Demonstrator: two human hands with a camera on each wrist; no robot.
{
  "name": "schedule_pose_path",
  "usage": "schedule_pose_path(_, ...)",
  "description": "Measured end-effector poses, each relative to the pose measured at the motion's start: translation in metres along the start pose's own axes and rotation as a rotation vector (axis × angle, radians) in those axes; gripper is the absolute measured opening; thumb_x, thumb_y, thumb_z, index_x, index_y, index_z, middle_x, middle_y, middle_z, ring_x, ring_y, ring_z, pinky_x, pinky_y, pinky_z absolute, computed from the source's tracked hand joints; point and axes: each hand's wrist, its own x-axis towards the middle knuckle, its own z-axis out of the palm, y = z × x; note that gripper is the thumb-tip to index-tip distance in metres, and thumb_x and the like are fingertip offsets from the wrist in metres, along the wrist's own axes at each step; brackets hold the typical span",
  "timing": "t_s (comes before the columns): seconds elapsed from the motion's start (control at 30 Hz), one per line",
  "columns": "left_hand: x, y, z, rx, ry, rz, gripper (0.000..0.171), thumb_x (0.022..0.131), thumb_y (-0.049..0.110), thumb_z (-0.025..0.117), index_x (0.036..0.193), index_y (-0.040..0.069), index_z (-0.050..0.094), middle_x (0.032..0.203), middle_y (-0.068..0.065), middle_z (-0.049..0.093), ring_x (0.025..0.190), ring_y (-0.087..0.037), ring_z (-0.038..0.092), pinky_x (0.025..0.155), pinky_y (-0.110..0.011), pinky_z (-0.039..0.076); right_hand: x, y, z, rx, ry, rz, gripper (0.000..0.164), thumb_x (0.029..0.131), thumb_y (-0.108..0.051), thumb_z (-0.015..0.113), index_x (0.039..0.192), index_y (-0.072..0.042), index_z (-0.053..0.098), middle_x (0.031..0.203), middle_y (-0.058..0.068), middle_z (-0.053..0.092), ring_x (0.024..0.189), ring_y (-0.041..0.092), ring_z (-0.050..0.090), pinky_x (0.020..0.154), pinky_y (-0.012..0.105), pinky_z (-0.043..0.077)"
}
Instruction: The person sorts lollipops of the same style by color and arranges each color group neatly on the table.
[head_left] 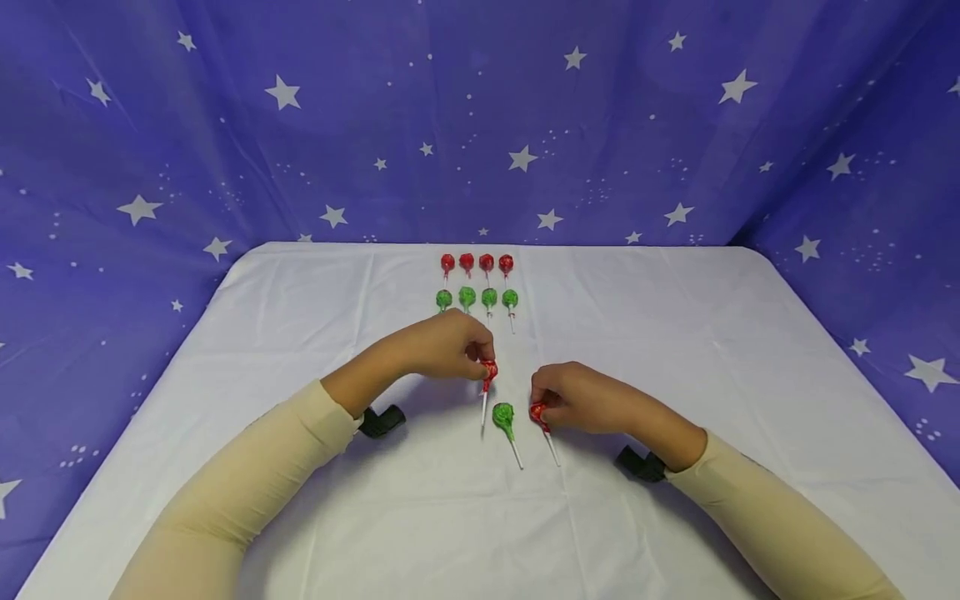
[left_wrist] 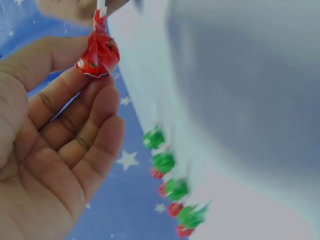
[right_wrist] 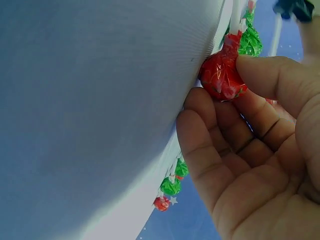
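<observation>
My left hand (head_left: 453, 346) pinches a red-wrapped lollipop (left_wrist: 102, 56) by its candy head between thumb and fingers, its white stick pointing toward me in the head view. To the right, my right hand (head_left: 585, 398) holds another red lollipop (right_wrist: 222, 75) by the head, close at the tablecloth, its stick also toward me. Between the two hands a green lollipop (head_left: 503, 417) lies on the table, stick slanting toward the near right. Beyond the left hand lies a row of green lollipops (head_left: 489, 297), partly hidden by that hand. Behind it runs a row of red lollipops (head_left: 487, 263).
A white cloth covers the table (head_left: 675, 333). A purple curtain (head_left: 450, 108) with white stars hangs around its back and sides. Each wrist carries a black strap-on device, the left one (head_left: 382, 422) and the right one (head_left: 640, 464) both near the tabletop.
</observation>
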Motion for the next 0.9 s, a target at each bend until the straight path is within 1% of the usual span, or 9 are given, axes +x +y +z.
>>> schedule_pose_path(0.1, 0.015, -0.001, -0.020, 0.037, 0.021, -0.001, 0.003, 0.086, 0.015, 0.075, 0.085, 0.016, 0.073, 0.076, 0.006, 0.065, 0.073, -0.013, 0.056, 0.068, -0.029, 0.047, 0.002, 0.000, -0.001, 0.002, -0.001, -0.001, 0.009, 0.088, -0.005, 0.072, 0.088, -0.013, 0.066, 0.080, -0.010, 0.056, 0.074, 0.008, 0.052, 0.069, 0.026, 0.047)
schedule_pose_path(0.23, 0.041, -0.009, -0.040, 0.057, 0.041, -0.028, 0.004, 0.087, 0.016, 0.075, 0.087, 0.012, 0.073, 0.080, 0.003, 0.067, 0.076, -0.015, 0.058, 0.071, -0.030, 0.049, 0.004, 0.001, 0.001, 0.022, -0.006, -0.005, 0.008, 0.089, -0.006, 0.071, 0.088, -0.012, 0.067, 0.082, -0.010, 0.057, 0.076, 0.008, 0.053, 0.070, 0.027, 0.048)
schedule_pose_path(0.47, 0.098, -0.034, -0.059, 0.064, 0.079, -0.037, 0.009, 0.092, 0.019, 0.071, 0.094, 0.011, 0.074, 0.087, 0.002, 0.071, 0.083, -0.014, 0.062, 0.076, -0.028, 0.049, -0.002, 0.003, 0.004, 0.011, 0.011, -0.018, 0.009, 0.088, -0.005, 0.071, 0.087, -0.013, 0.067, 0.082, -0.012, 0.057, 0.076, 0.006, 0.053, 0.071, 0.026, 0.048)
schedule_pose_path(0.53, 0.113, -0.040, -0.064, 0.051, 0.097, -0.058, 0.011, 0.093, 0.020, 0.070, 0.096, 0.010, 0.074, 0.089, 0.000, 0.071, 0.084, -0.016, 0.063, 0.077, -0.028, 0.050, -0.003, 0.002, 0.004, 0.008, 0.014, -0.020, 0.009, 0.088, -0.005, 0.071, 0.087, -0.013, 0.066, 0.083, -0.011, 0.057, 0.076, 0.006, 0.053, 0.071, 0.026, 0.047)
schedule_pose_path(0.6, 0.126, -0.045, -0.067, 0.012, 0.108, -0.099, 0.012, 0.094, 0.020, 0.070, 0.098, 0.009, 0.073, 0.092, -0.003, 0.072, 0.086, -0.021, 0.065, 0.076, -0.032, 0.052, -0.003, 0.002, 0.004, 0.011, 0.018, -0.026, 0.009, 0.088, -0.004, 0.071, 0.087, -0.012, 0.066, 0.083, -0.010, 0.058, 0.076, 0.007, 0.053, 0.071, 0.026, 0.048)
schedule_pose_path(0.63, 0.132, -0.047, -0.068, -0.021, 0.113, -0.122, 0.013, 0.094, 0.019, 0.069, 0.100, 0.008, 0.072, 0.094, -0.006, 0.072, 0.086, -0.025, 0.065, 0.076, -0.036, 0.053, -0.003, 0.002, 0.004, 0.011, 0.023, -0.029, 0.009, 0.088, -0.004, 0.071, 0.087, -0.012, 0.066, 0.083, -0.010, 0.058, 0.077, 0.007, 0.053, 0.071, 0.026, 0.048)
schedule_pose_path(0.73, 0.151, -0.056, -0.066, -0.085, 0.126, -0.196, 0.014, 0.094, 0.019, 0.068, 0.104, 0.009, 0.070, 0.098, -0.008, 0.070, 0.079, -0.027, 0.064, 0.071, -0.045, 0.055, -0.004, 0.002, 0.004, 0.012, 0.038, -0.042, 0.011, 0.087, -0.003, 0.071, 0.087, -0.011, 0.066, 0.083, -0.009, 0.058, 0.077, 0.007, 0.054, 0.071, 0.026, 0.048)
schedule_pose_path(0.8, 0.163, -0.063, -0.061, -0.081, 0.141, -0.217, 0.013, 0.095, 0.020, 0.068, 0.104, 0.010, 0.069, 0.096, -0.007, 0.069, 0.074, -0.025, 0.063, 0.067, -0.043, 0.055, -0.004, 0.003, 0.005, 0.018, 0.045, -0.051, 0.011, 0.087, -0.002, 0.071, 0.087, -0.011, 0.066, 0.083, -0.009, 0.058, 0.077, 0.006, 0.054, 0.072, 0.026, 0.048)
schedule_pose_path(0.9, 0.177, -0.072, -0.052, -0.038, 0.169, -0.210, 0.012, 0.094, 0.020, 0.068, 0.101, 0.010, 0.070, 0.093, -0.003, 0.067, 0.069, -0.018, 0.061, 0.067, -0.033, 0.052, -0.005, 0.002, 0.005, 0.026, 0.046, -0.042, 0.012, 0.087, -0.002, 0.072, 0.088, -0.012, 0.065, 0.084, -0.009, 0.059, 0.078, 0.006, 0.054, 0.073, 0.026, 0.048)
